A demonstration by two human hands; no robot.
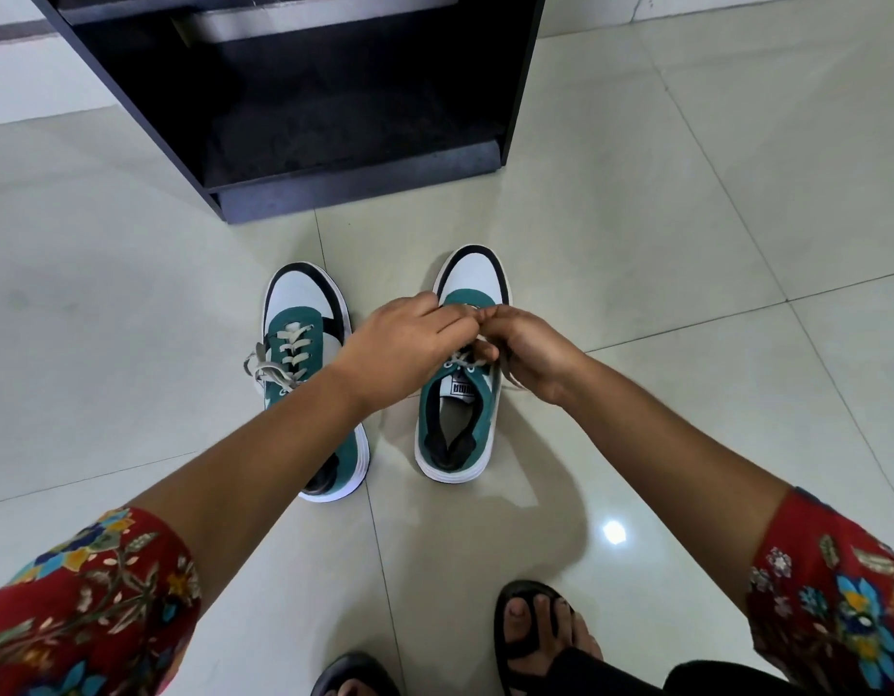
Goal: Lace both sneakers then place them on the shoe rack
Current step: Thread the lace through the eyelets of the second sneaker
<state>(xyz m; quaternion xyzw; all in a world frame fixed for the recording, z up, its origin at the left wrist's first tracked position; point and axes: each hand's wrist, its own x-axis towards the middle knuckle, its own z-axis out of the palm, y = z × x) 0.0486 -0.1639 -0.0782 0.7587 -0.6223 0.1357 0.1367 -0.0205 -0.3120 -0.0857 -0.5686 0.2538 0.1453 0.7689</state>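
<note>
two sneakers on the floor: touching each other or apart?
Apart. The head view shows a strip of bare floor tile between the left sneaker and the right sneaker along their whole length.

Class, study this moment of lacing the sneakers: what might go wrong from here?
1. Both hands, left hand and right hand, crowd the right sneaker, hiding its eyelets; one may be skipped.
2. The left sneaker has lace ends trailing loose at its side; they might snag when lifted toward the shoe rack.
</note>
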